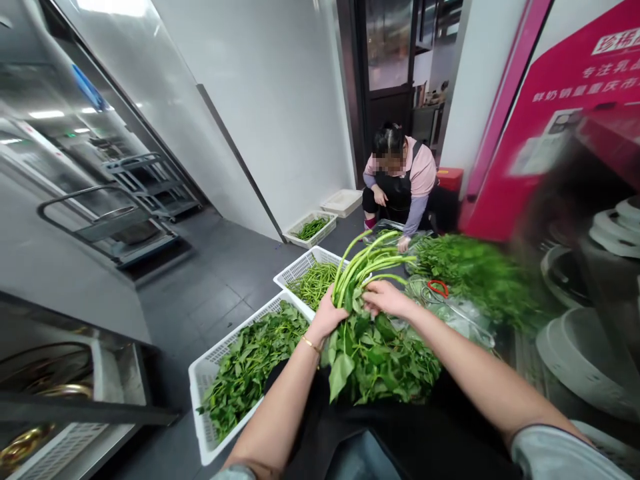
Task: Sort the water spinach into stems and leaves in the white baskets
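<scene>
My left hand [327, 315] is closed around a bunch of leafy greens [356, 270], whose long pale stems fan up and to the right. Curled against the same bunch, the fingers of my right hand [387, 298] grip at its leaves and stems; their tips are partly hidden. A broad heap of green leaves [387, 363] lies below both hands, over my dark apron. Left of my forearm stands a white plastic basket [197, 387] filled with picked leaves. Just beyond it, another white basket [281, 277] holds long green beans.
A co-worker [400, 177] crouches ahead, one hand low by plastic bags. Feathery greens [470, 273] and a clear plastic bag [465, 313] lie to the right. White tubs [585, 360] stand beyond. A tray of green peppers [313, 229] sits by the wall; a cart [115, 227] is left.
</scene>
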A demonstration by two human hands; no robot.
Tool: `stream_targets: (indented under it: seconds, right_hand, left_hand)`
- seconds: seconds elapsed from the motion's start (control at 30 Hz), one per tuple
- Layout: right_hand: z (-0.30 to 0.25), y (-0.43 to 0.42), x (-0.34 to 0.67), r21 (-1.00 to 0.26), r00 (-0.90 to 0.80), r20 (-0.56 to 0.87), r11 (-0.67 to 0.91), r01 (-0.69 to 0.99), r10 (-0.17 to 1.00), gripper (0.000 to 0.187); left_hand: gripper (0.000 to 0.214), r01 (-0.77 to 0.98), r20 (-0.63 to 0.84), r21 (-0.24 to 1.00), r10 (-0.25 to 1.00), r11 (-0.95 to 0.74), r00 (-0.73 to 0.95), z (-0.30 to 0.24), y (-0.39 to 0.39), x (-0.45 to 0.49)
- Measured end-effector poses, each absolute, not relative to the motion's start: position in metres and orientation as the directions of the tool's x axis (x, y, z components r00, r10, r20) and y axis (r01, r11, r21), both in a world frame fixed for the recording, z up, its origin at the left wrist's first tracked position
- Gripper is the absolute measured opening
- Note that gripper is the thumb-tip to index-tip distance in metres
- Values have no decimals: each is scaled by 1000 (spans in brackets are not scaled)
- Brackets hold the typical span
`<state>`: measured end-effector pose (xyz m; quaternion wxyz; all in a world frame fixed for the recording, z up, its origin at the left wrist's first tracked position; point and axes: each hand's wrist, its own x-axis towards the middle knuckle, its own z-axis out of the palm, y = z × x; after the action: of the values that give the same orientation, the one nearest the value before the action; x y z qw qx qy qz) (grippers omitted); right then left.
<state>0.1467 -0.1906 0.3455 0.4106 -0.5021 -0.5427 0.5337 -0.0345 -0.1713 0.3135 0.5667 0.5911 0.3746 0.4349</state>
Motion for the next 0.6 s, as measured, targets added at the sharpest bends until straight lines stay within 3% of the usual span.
stream_targets:
  seconds: [0.13, 0.2, 0.4, 0.5, 0.6]
  right_hand:
    - [334, -197, 182, -989, -195, -144, -137, 50, 970, 11]
    - [328, -202, 183, -990, -213, -140, -142, 5, 967, 18]
    - [326, -213, 158, -994, -261, -103, -111, -17, 960, 31]
    - [338, -221, 185, -990, -151, -40, -60, -128, 988, 40]
    - [352, -235, 225, -964, 73, 66, 83, -254, 995, 41]
  left_hand:
    - [36, -16, -55, 998, 934, 65, 352, 319, -173, -47]
    - [35, -41, -70, 995, 922, 93, 382, 319, -177, -44]
    - [68, -55, 23, 999, 917, -2, 398, 321, -182, -35]
    - [84, -15, 70, 998, 934, -69, 349, 324, -182, -43]
    - [85, 85, 116, 986, 955, -144, 272, 324, -185, -49]
